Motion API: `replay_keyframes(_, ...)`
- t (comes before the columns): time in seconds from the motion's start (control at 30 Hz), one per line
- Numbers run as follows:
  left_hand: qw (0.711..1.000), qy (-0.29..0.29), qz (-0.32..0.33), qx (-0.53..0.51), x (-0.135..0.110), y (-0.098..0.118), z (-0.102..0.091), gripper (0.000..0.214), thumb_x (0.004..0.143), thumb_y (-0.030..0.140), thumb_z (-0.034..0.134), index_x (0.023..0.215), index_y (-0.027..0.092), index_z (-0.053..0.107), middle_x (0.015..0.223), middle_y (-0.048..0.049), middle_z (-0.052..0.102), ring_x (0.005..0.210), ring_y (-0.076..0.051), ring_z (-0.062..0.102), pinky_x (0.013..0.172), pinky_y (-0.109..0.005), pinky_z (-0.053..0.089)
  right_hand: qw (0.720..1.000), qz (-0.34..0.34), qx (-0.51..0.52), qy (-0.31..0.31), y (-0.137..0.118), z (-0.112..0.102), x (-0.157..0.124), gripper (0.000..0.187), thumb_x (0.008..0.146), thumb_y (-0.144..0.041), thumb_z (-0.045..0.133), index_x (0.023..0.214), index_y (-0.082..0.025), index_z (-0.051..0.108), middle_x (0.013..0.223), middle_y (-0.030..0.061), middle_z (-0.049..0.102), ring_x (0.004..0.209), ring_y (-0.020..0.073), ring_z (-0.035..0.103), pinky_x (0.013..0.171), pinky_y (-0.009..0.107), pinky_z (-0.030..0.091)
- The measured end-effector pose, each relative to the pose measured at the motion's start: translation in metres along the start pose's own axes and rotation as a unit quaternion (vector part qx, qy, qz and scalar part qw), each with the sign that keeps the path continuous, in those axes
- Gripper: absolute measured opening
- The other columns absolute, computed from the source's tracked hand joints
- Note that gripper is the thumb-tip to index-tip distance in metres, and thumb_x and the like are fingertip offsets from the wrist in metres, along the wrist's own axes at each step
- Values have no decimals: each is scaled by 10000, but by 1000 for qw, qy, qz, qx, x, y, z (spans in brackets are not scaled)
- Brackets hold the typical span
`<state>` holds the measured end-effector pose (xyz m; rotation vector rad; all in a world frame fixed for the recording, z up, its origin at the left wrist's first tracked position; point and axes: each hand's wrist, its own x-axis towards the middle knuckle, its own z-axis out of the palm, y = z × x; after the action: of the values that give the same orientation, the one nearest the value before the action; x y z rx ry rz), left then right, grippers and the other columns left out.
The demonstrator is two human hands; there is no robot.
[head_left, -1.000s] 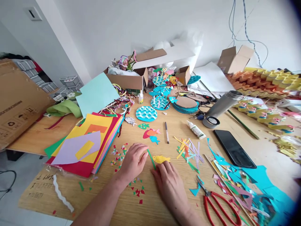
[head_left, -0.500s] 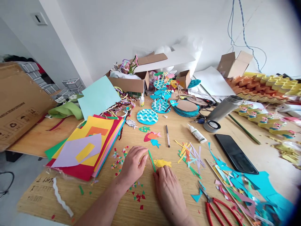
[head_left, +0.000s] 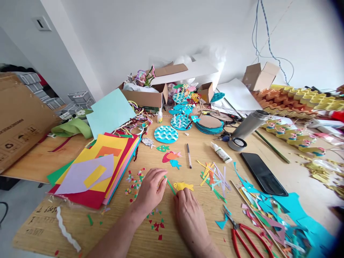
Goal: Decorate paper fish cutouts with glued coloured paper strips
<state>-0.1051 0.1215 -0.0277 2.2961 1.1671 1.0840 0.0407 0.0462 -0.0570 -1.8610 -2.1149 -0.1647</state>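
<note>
My left hand point(head_left: 151, 190) rests on the wooden table point(head_left: 193, 157) with its fingers curled, the fingertips pinching the upper end of a thin green paper strip point(head_left: 170, 186). The fingers of my right hand point(head_left: 190, 215) are bent and press the lower end of the same strip. A yellow paper fish point(head_left: 183, 186) lies flat just right of the strip, touching my right fingertips. Small paper bits point(head_left: 133, 181) are scattered to the left of my left hand.
A stack of coloured paper sheets point(head_left: 94, 168) lies at left. Red-handled scissors point(head_left: 248, 238) and teal offcuts point(head_left: 271, 206) lie at right. A black phone point(head_left: 262, 173), a glue bottle point(head_left: 220, 152), a pen point(head_left: 188, 155), a steel flask point(head_left: 248, 124) and cardboard boxes point(head_left: 146, 95) sit farther back.
Both hands stay on the green strip beside the yellow fish; the strip has tilted slightly. The view has shifted a little to the right.
</note>
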Motion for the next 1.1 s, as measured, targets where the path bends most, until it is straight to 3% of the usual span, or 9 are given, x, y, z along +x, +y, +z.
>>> replay_keyframes(0.33, 1000, -5, -5, 1, -1, -2, 1, 241, 900, 146, 449, 1107, 164, 570, 1064, -91, 639, 1026, -201, 569, 916, -397, 483, 1000, 14, 28, -5, -2, -2, 3, 130, 878, -115, 471, 793, -212, 458, 758, 43, 552, 688, 207, 566, 598, 312, 430)
replay_keyframes(0.6, 1000, -1, -7, -2, -2, -3, 2, 243, 891, 138, 461, 1105, 177, 570, 1061, -86, 640, 1022, -206, 569, 909, -387, 480, 999, 11, 0, -38, -7, -2, 3, 199, 838, -32, 485, 749, -209, 470, 730, 33, 565, 664, 201, 571, 579, 299, 407)
replay_keyframes(0.83, 1000, 9, -27, 11, -2, -7, 2, 248, 883, 128, 467, 1106, 163, 571, 1055, -90, 642, 1018, -207, 570, 911, -378, 472, 998, 24, 26, -42, -6, -7, 5, 108, 855, -119, 539, 808, -201, 486, 790, 41, 572, 719, 194, 590, 602, 285, 443)
replay_keyframes(1.1, 1000, 5, -23, 16, -3, -7, 3, 238, 878, 127, 472, 1088, 167, 578, 1046, -86, 645, 1014, -206, 576, 905, -371, 477, 996, -16, -69, -57, -13, -9, 5, 268, 710, 65, 509, 714, -202, 497, 726, 47, 592, 654, 194, 583, 537, 274, 445)
